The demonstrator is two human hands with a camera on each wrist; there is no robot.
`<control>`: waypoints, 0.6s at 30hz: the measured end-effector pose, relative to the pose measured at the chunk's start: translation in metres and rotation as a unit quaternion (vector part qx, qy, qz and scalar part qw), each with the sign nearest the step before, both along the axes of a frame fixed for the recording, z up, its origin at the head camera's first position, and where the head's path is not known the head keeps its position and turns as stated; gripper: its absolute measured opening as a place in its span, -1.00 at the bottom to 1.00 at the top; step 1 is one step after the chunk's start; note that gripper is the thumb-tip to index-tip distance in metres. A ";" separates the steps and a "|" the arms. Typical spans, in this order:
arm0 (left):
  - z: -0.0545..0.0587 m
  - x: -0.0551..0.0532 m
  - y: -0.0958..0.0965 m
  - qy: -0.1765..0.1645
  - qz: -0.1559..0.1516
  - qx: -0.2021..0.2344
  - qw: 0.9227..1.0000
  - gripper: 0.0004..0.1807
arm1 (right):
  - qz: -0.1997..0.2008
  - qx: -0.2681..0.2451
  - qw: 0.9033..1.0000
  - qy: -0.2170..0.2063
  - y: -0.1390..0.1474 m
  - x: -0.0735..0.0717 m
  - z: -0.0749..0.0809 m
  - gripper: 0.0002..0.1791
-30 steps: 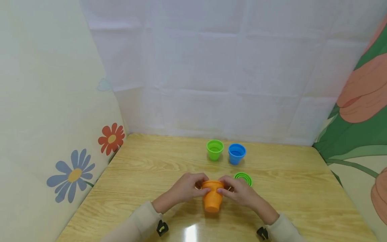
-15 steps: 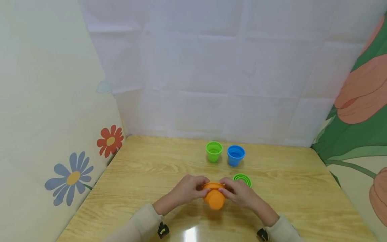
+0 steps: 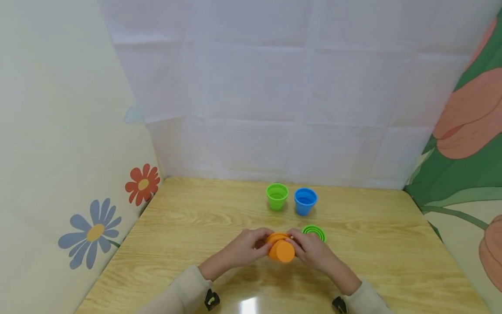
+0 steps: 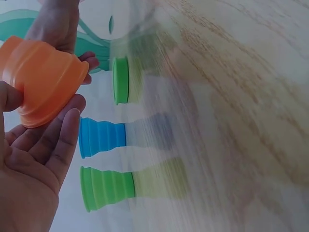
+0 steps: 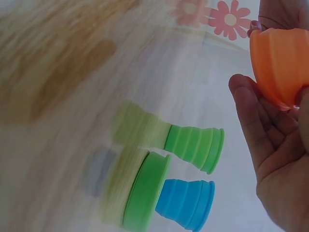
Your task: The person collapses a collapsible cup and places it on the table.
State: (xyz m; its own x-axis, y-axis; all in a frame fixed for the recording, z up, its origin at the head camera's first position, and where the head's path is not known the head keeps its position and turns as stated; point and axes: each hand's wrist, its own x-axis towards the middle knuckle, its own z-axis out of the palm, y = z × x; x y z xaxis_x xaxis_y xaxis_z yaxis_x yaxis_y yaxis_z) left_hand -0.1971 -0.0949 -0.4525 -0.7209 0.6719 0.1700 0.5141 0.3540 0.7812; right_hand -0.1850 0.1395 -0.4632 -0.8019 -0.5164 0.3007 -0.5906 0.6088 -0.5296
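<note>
An orange collapsible cup (image 3: 285,251) is held between both hands above the table, its base tipped toward me and its rim facing away. The left hand (image 3: 245,246) grips the rim from the left, thumb against the wall. From the right, the right hand (image 3: 311,248) grips the same cup. Ribbed steps show on the cup (image 4: 43,77) in the left wrist view, with fingers spread under the rim. In the right wrist view the cup (image 5: 280,65) is cut off by the frame's edge. A flattened green collapsible cup (image 3: 315,233) lies just beyond the right hand.
Farther back on the wooden table (image 3: 188,205) a green expanded cup (image 3: 277,197) and a blue expanded cup (image 3: 305,201) stand upright side by side. A white cloth (image 3: 251,87) hangs behind the table, and flower-printed sheets (image 3: 94,233) flank it.
The orange cup has tilted, so its base has swung up and to the right toward me, and it looks shorter now. Both hands have kept hold of it, fingers shifting slightly.
</note>
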 end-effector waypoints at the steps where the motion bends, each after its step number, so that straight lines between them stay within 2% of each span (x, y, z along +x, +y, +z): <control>1: 0.000 0.000 0.000 -0.004 0.000 0.002 1.000 -0.74 | 0.000 -0.005 1.000 0.001 0.000 0.000 -0.001 -0.78; 5: 0.000 0.001 0.000 -0.007 0.007 0.006 1.000 -0.74 | 0.017 -0.061 0.997 -0.034 0.000 -0.001 -0.006 -0.77; 7: 0.001 0.002 0.000 -0.016 0.014 0.011 1.000 -0.74 | 0.035 -0.101 0.992 -0.072 0.001 -0.002 -0.008 -0.74; 13: 0.004 0.002 -0.001 -0.041 0.034 0.012 0.999 -0.74 | 0.091 -0.187 0.959 -0.192 0.004 -0.003 -0.009 -0.66; 15: 0.003 0.001 -0.001 -0.047 0.037 0.011 0.998 -0.74 | 0.105 -0.204 0.949 -0.219 0.005 -0.002 -0.007 -0.63; 18: 0.001 -0.001 -0.002 -0.057 0.037 0.011 0.998 -0.74 | 0.109 -0.220 0.940 -0.237 0.004 0.001 0.002 -0.60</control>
State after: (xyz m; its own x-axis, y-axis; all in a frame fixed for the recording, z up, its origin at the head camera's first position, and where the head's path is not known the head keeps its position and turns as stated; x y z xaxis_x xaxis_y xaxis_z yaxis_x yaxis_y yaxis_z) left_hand -0.1976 -0.0966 -0.4513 -0.7838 0.6131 0.0988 0.3953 0.3697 0.8409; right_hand -0.1841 0.1431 -0.4612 -0.7891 -0.5934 0.1588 -0.3096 0.1609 -0.9372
